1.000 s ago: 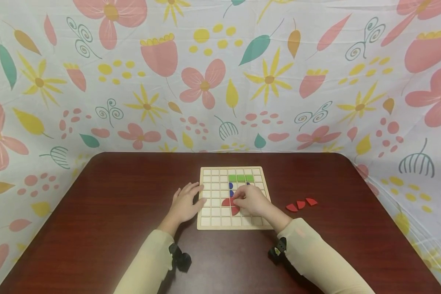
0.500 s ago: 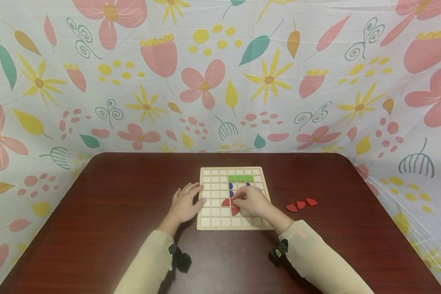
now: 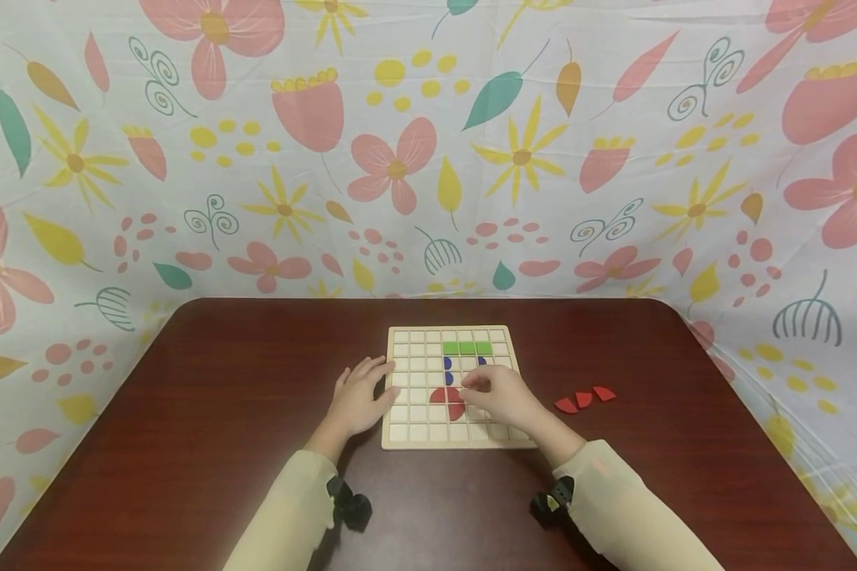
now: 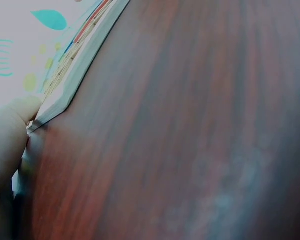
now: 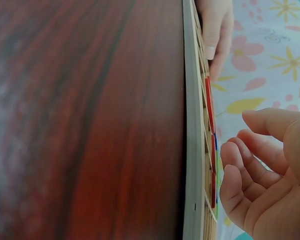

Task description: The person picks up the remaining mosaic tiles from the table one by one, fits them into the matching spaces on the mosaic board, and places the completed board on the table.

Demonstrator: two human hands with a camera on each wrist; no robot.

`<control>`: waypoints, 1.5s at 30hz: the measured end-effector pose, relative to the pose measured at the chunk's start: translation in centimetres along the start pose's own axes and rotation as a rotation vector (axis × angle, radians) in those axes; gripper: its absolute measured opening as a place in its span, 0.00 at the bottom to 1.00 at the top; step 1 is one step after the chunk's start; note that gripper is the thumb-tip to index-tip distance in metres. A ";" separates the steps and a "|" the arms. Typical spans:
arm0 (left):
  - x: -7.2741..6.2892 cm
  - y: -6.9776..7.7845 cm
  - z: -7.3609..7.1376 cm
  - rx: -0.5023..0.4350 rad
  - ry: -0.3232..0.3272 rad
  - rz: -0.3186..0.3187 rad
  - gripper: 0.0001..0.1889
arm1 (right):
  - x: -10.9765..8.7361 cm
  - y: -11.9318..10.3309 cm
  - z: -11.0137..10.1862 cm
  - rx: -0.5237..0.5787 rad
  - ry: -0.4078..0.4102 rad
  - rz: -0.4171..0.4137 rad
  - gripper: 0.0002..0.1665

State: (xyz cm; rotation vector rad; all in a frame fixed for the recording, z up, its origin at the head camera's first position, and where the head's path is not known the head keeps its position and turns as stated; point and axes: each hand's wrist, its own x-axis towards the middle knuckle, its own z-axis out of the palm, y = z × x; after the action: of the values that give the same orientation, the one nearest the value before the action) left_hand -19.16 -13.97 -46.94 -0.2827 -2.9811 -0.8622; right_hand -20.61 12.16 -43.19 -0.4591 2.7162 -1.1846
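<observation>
lying flat, gridded board (image 3: pixel 416 413) squares with table (image 3: pixel 257 381).

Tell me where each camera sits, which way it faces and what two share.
Head: worn on the person's head, facing forward and down at the table, grid board and flowered cloth; left hand, right hand and sleeves show.
Left wrist: on the left wrist, looking low across the table at the grid board's edge; part of the left hand shows.
Right wrist: on the right wrist, seeing the grid board edge-on; both hands show.
Shared by head and right wrist: both hands and the board's red pieces.
</observation>
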 end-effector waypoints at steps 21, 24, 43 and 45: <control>-0.1 0.1 0.0 0.002 0.002 -0.001 0.27 | -1.9 1.3 -2.6 -0.098 0.066 0.020 0.15; -0.1 0.1 -0.1 -0.002 0.002 -0.003 0.27 | -2.1 1.6 -3.1 -0.106 0.077 0.042 0.17; -0.3 0.3 0.0 -0.022 0.008 0.000 0.27 | -4.5 3.6 -6.1 -0.240 0.110 0.099 0.20; -0.3 0.3 -0.1 -0.021 0.013 0.001 0.27 | -4.7 3.8 -6.4 -0.258 0.101 0.090 0.20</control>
State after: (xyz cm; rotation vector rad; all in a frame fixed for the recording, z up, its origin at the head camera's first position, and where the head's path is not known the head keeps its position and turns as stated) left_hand -18.77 -13.80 -46.70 -0.2786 -2.9616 -0.8922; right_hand -18.56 20.53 -41.58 -0.3093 2.9571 -0.8610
